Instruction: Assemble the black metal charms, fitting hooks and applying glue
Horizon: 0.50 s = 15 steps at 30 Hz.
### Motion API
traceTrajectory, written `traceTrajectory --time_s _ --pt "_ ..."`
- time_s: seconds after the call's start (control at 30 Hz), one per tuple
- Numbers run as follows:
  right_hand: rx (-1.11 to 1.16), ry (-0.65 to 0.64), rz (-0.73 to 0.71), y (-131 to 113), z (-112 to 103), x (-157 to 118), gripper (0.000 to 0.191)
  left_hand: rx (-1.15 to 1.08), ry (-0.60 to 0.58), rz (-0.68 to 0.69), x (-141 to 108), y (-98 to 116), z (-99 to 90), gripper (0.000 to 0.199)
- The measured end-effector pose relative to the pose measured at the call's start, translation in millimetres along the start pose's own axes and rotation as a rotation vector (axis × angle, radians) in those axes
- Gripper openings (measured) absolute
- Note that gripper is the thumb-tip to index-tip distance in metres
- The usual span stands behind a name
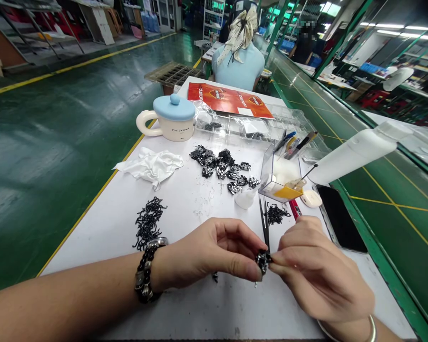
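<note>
- My left hand (214, 251) and right hand (316, 273) meet fingertip to fingertip, both pinching one small black metal charm (262, 260).
- It looks light, stiff and glossy, likely slippery; I'd grip its edges.
- Tweezers (264, 223) lie just beyond the hands.
- More charms (223, 168) sit farther off.
</note>
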State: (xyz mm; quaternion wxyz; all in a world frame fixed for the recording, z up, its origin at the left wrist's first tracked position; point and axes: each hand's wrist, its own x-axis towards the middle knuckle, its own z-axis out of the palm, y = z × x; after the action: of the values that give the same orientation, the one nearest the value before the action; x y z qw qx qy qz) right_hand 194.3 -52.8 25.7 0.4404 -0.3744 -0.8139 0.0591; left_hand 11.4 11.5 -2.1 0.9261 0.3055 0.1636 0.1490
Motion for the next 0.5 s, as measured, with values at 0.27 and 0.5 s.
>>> traceTrajectory --time_s 0.27,0.5 --pt "0.118 -0.019 -0.014 4.6 0.3 0.7 0.008 -0.012 -0.029 -0.02 -1.9 -0.8 1.4 0.031" --pt "-0.112 0.018 -0.081 -1.3 -0.8 -5.1 0.019 -0.041 -0.024 -0.003 -1.5 -2.3 2.6 0.03"
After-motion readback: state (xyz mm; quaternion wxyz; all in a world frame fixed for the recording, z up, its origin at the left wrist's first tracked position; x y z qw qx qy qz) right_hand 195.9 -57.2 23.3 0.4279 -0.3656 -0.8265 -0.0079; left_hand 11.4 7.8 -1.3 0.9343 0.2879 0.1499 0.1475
